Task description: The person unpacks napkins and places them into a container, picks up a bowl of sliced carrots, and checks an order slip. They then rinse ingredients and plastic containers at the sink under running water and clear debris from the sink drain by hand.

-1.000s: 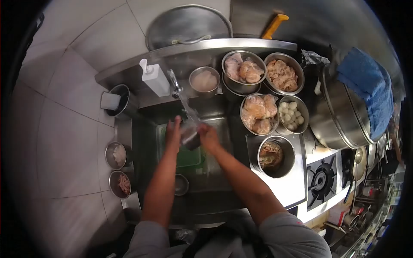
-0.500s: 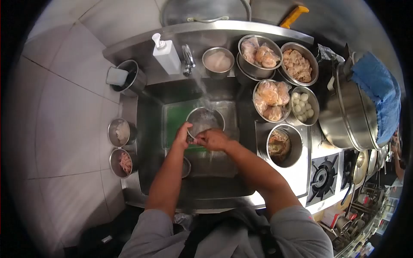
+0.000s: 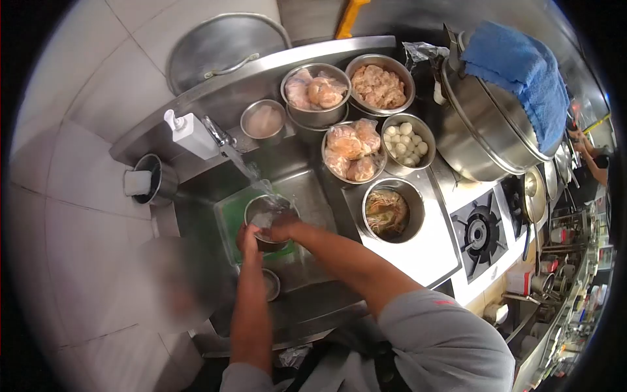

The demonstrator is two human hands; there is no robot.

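A round metal bowl (image 3: 272, 246) is tilted in the sink under running water (image 3: 251, 173), with cloudy water inside. My left hand (image 3: 249, 238) grips its rim on the near left side. Across the near right rim reaches my right hand (image 3: 282, 228), its fingers closed at the rim and partly inside, dark and hard to make out. Under the bowl lies something flat and green (image 3: 230, 219) in a clear rectangular tub (image 3: 307, 176). A smaller metal bowl (image 3: 270, 285) sits nearer me in the sink (image 3: 320, 302). Water falls from the tap (image 3: 219, 132).
A white pump bottle (image 3: 192, 137) stands beside the tap. To the right are metal pots with bagged meat (image 3: 353, 147), white balls (image 3: 408, 144) and shellfish-like food (image 3: 386, 212). Farther right come a gas burner (image 3: 479, 230) and a large pot with a blue towel (image 3: 519, 72). A blurred patch covers the left edge.
My view has turned and shifted right, so the sink appears farther left. The bowl is tilted more and the tap's stream now runs into it. Both hands stay at the bowl.
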